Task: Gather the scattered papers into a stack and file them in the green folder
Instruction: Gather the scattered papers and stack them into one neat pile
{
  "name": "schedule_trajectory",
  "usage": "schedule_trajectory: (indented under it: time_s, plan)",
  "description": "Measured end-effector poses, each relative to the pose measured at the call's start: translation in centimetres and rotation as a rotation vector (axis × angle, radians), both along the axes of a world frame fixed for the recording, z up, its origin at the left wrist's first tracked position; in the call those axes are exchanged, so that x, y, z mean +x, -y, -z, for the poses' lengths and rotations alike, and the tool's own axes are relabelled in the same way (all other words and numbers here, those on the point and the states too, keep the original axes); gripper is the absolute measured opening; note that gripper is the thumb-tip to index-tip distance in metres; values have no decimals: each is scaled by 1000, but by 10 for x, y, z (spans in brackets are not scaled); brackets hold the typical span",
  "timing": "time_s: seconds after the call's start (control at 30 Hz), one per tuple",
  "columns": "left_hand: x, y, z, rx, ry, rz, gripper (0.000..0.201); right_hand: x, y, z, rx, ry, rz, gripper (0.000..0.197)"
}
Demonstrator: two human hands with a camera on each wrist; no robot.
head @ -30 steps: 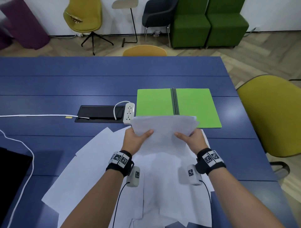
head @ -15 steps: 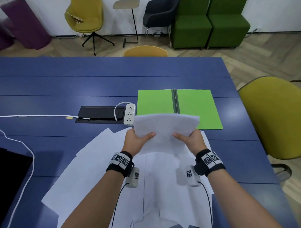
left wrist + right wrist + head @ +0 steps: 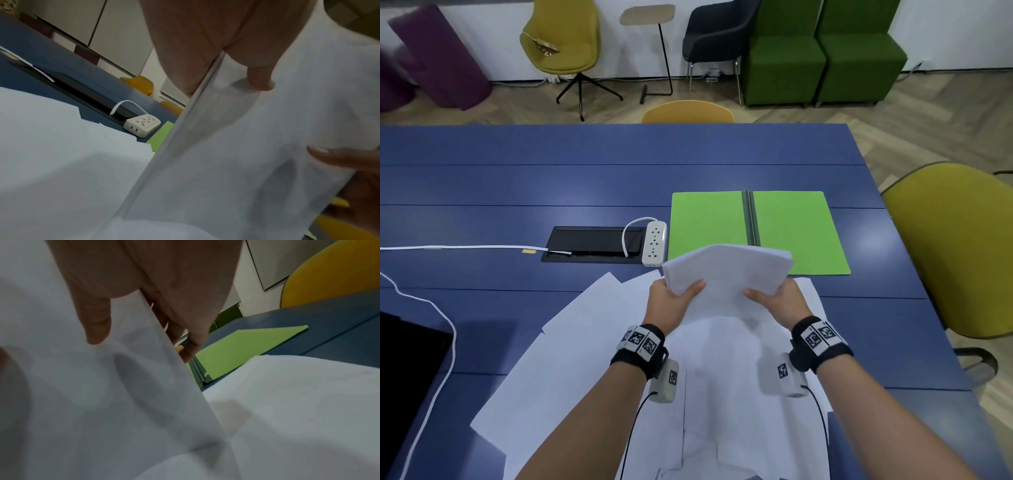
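I hold a stack of white papers [image 3: 726, 274] upright above the blue table [image 3: 551, 178]. My left hand [image 3: 674, 298] grips its left edge, thumb on the near face. My right hand [image 3: 777, 298] grips its right edge the same way. In the left wrist view the stack [image 3: 236, 154] fills the right half under my left hand [image 3: 216, 53]. In the right wrist view my right hand [image 3: 144, 293] clasps the stack [image 3: 92, 394]. The green folder [image 3: 798, 229] lies open and flat just beyond the stack; its near edge is partly hidden. Several loose sheets [image 3: 571, 359] lie spread beneath my arms.
A white power strip [image 3: 654, 243] and a black cable hatch [image 3: 592, 243] sit left of the folder. A white cable [image 3: 448, 247] runs across the table's left side. A black object [image 3: 404, 370] is at the left edge. A yellow chair [image 3: 955, 246] stands at the right.
The held stack has shifted a little; its top edges look more even than a second ago. Both hands keep the same hold, and the folder and loose sheets have not moved.
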State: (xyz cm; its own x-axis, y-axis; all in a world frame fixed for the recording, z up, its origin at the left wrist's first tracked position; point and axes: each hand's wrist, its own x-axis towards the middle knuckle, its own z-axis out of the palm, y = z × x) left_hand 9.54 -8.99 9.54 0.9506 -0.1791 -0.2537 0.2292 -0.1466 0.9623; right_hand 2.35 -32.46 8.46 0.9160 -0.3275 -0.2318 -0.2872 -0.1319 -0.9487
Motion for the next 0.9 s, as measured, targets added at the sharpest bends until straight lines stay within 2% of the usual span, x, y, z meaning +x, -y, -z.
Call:
schedule_trajectory:
  time_s: [0.07, 0.13, 0.17, 0.23, 0.3, 0.4, 0.5, 0.6, 0.7, 0.77, 0.87, 0.9]
  plan:
    - [2, 2, -2, -5, -5, -14, 15, -2, 4, 7, -9, -9, 17, 20]
    - [8, 1, -8, -83, -15, -77, 18, -4, 7, 4, 28, -7, 67, 13]
    - [13, -2, -10, -139, -20, -118, 25, -5, 9, 1, 53, 5, 93, 9]
    - [23, -6, -15, -237, -57, -178, 52, -6, 12, -6, 116, 37, 155, 14]
    - [27, -7, -20, -336, -109, -187, 65, -4, 12, -10, 312, 79, 245, 13]
    - [26, -2, -27, -445, -143, -152, 56, 4, 4, -15, 662, 164, 344, 32]
    - [21, 2, -23, -432, -152, -103, 57, 11, -6, -20, 817, 251, 276, 42]
    - [18, -5, -28, -431, -72, -57, 53, 14, -6, -29, 757, 260, 267, 40]
    - [27, -32, -40, -507, -96, -33, 40, 10, 10, -33, 632, 267, 283, 41]
    - [37, -55, -47, -446, -111, -9, 34, 6, 22, -32, 578, 264, 261, 45]
    - [47, -68, -50, -252, -64, 208, 53, 4, 29, -37, 453, 229, 174, 38]
    - [48, -65, -51, -190, -55, 260, 53, 4, 27, -38, 400, 209, 154, 36]
